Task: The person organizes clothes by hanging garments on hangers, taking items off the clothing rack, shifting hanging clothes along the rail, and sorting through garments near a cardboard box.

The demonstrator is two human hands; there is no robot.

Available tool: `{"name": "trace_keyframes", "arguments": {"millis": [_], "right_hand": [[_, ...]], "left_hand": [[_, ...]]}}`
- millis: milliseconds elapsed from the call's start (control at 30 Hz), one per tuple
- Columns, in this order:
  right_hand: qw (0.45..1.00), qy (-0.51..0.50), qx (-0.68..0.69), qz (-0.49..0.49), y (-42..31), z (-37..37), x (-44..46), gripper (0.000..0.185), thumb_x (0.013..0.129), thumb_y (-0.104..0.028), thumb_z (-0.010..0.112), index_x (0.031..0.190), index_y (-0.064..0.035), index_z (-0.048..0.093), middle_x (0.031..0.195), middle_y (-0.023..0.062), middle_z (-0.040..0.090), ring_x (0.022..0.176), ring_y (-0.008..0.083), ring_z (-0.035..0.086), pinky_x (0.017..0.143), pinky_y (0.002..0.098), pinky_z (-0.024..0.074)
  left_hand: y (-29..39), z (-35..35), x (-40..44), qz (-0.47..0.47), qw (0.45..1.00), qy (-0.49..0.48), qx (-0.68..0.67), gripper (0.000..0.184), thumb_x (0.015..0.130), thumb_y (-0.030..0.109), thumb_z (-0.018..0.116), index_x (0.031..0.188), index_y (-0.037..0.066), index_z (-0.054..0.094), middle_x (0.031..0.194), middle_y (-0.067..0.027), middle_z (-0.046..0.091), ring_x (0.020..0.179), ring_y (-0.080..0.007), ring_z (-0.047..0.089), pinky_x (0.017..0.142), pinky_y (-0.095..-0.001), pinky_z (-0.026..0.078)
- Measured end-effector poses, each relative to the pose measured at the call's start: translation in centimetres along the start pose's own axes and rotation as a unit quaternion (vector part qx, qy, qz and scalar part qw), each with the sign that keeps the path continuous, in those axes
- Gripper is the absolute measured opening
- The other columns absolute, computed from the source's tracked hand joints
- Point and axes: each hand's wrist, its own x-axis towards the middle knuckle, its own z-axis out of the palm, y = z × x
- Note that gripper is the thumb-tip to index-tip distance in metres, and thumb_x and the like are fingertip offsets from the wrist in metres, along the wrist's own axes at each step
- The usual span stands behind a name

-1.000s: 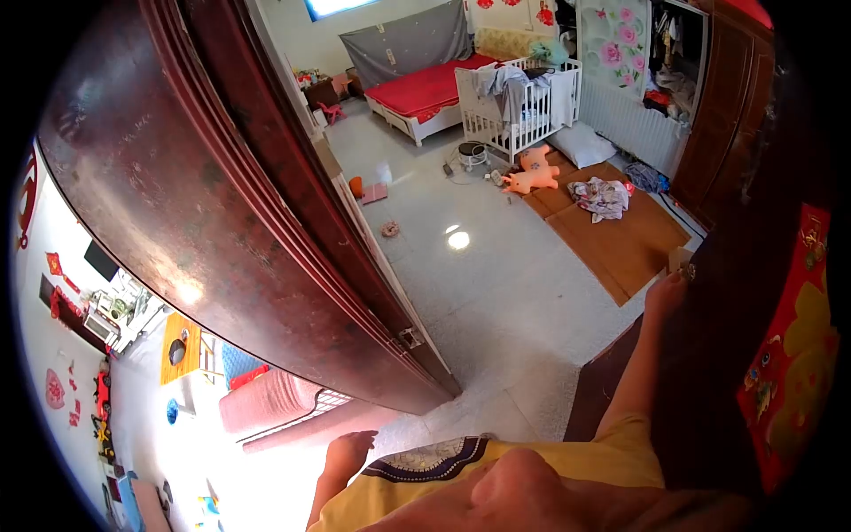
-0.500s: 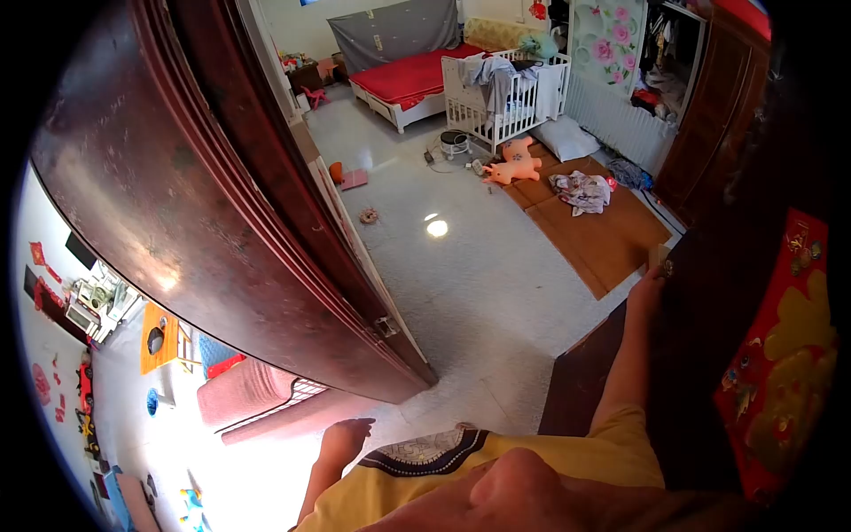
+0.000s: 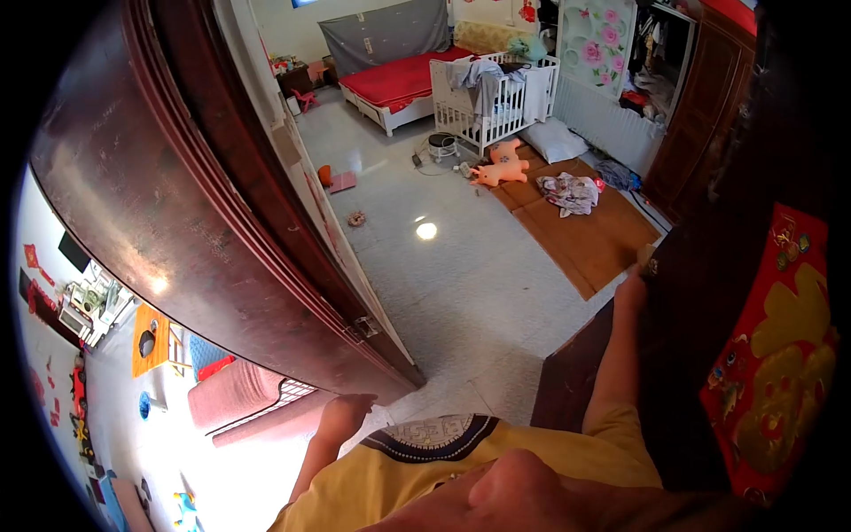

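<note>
My right hand (image 3: 630, 288) reaches forward along the dark wooden door (image 3: 678, 355) at the right. Its fingers are closed at the door handle (image 3: 651, 260), partly hidden by the hand and the shadow. My left hand (image 3: 347, 417) hangs low in front of my yellow shirt (image 3: 523, 443), beside the foot of the dark door frame (image 3: 266, 239). Its fingers are curled in loosely, and nothing shows in them. A red and gold paper decoration (image 3: 771, 346) is fixed to the door's face.
Beyond the doorway lie a brown folding mat (image 3: 585, 239), an orange toy animal (image 3: 505, 166) and crumpled cloth (image 3: 570, 193). Farther back stand a white crib (image 3: 456, 106) and a red-covered bed (image 3: 390, 82). Left of the frame are a pink-covered seat (image 3: 235, 395) and an orange table (image 3: 152, 341).
The room has shifted slightly left in view. My left hand has risen a little, its fingers more curled. My right hand stays at the door handle.
</note>
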Motion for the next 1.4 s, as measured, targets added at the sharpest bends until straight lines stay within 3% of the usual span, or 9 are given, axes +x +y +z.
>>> {"name": "trace_keyframes", "arguments": {"millis": [267, 367, 467, 600, 733, 833, 1167, 1300, 1400], "right_hand": [[0.999, 0.016, 0.04, 0.002, 1.4, 0.1, 0.0, 0.047, 0.101, -0.007, 0.052, 0.148, -0.0089, 0.048, 0.102, 0.0294, 0.073, 0.095, 0.0479, 0.071, 0.079, 0.0549, 0.0567], [0.999, 0.021, 0.044, 0.006, 2.1, 0.7, 0.8, 0.032, 0.101, -0.007, 0.051, 0.133, -0.0096, 0.056, 0.105, 0.0296, 0.072, 0.1, 0.0492, 0.069, 0.081, 0.056, 0.0551], [0.998, 0.032, 0.056, 0.004, 3.1, 1.6, 1.5, 0.028, 0.104, -0.011, 0.048, 0.131, -0.0092, 0.056, 0.107, 0.0296, 0.072, 0.101, 0.0487, 0.069, 0.082, 0.0553, 0.0553], [0.993, 0.026, 0.096, 0.056, 3.3, 0.6, 1.3, 0.029, 0.105, -0.012, 0.046, 0.132, -0.0077, 0.056, 0.109, 0.0283, 0.073, 0.104, 0.0479, 0.069, 0.084, 0.0541, 0.0552], [0.996, 0.047, 0.066, 0.027, 7.1, 1.5, 2.4, 0.044, 0.1, -0.007, 0.054, 0.144, -0.0103, 0.052, 0.115, 0.0273, 0.072, 0.108, 0.0444, 0.07, 0.087, 0.0506, 0.0556], [0.991, 0.032, 0.083, 0.096, 6.3, -1.1, 2.1, 0.044, 0.101, -0.012, 0.056, 0.145, -0.0143, 0.05, 0.125, 0.0253, 0.07, 0.113, 0.0443, 0.067, 0.093, 0.053, 0.0518], [0.98, 0.07, -0.008, 0.183, 11.7, -2.0, 3.7, 0.029, 0.106, -0.012, 0.052, 0.135, -0.0133, 0.052, 0.109, 0.0254, 0.074, 0.101, 0.0442, 0.071, 0.081, 0.0547, 0.0528], [0.978, 0.028, -0.061, 0.195, 10.0, -4.1, 4.1, 0.036, 0.102, -0.01, 0.057, 0.138, -0.0085, 0.052, 0.116, 0.0257, 0.072, 0.105, 0.0448, 0.07, 0.085, 0.0555, 0.0535], [0.951, -0.11, -0.196, 0.213, 4.7, -6.8, 4.3, 0.037, 0.102, -0.012, 0.059, 0.138, -0.0038, 0.055, 0.124, 0.0272, 0.069, 0.111, 0.0443, 0.067, 0.089, 0.0535, 0.0544]], "left_hand": [[2.7, 1.7, 8.8, 0.111, 0.991, -0.074, -0.018, 0.033, 0.095, 0.011, 0.061, 0.125, 0.015, 0.072, 0.101, -0.0093, 0.077, 0.09, -0.0336, 0.073, 0.077, -0.045, 0.058], [6.1, 1.9, 13.8, 0.177, 0.975, -0.104, -0.082, 0.032, 0.099, 0.014, 0.061, 0.129, 0.015, 0.07, 0.103, -0.01, 0.077, 0.093, -0.0337, 0.073, 0.08, -0.0444, 0.057], [8.2, 3.8, 19.3, 0.197, 0.952, -0.193, -0.133, 0.03, 0.102, 0.018, 0.061, 0.13, 0.014, 0.07, 0.105, -0.0101, 0.078, 0.094, -0.033, 0.073, 0.081, -0.0435, 0.057], [11.7, 8.0, 28.6, 0.269, 0.93, -0.214, -0.13, 0.03, 0.105, 0.018, 0.058, 0.132, 0.012, 0.071, 0.101, -0.0094, 0.078, 0.089, -0.0267, 0.075, 0.083, -0.0406, 0.057], [15.7, 12.6, 38.0, 0.242, 0.888, -0.219, -0.324, 0.028, 0.106, 0.023, 0.059, 0.126, 0.01, 0.073, 0.098, -0.0044, 0.079, 0.09, -0.0223, 0.073, 0.086, -0.0385, 0.056], [18.3, 14.4, 44.2, 0.256, 0.876, -0.228, -0.339, 0.028, 0.107, 0.023, 0.058, 0.126, 0.009, 0.073, 0.097, -0.0036, 0.079, 0.089, -0.0207, 0.072, 0.086, -0.0367, 0.056], [16.0, 14.1, 58.1, 0.21, 0.896, -0.25, -0.3, 0.028, 0.107, 0.022, 0.058, 0.125, 0.009, 0.074, 0.096, -0.0044, 0.079, 0.092, -0.0164, 0.072, 0.087, -0.0325, 0.054], [11.4, 13.6, 60.9, 0.148, 0.908, -0.237, -0.311, 0.027, 0.107, 0.021, 0.058, 0.125, 0.008, 0.074, 0.097, -0.0051, 0.078, 0.091, -0.0163, 0.071, 0.086, -0.0312, 0.054], [9.5, 12.3, 62.5, 0.102, 0.916, -0.233, -0.309, 0.027, 0.107, 0.02, 0.058, 0.126, 0.007, 0.074, 0.098, -0.0056, 0.078, 0.092, -0.0159, 0.07, 0.086, -0.0308, 0.054]]}}
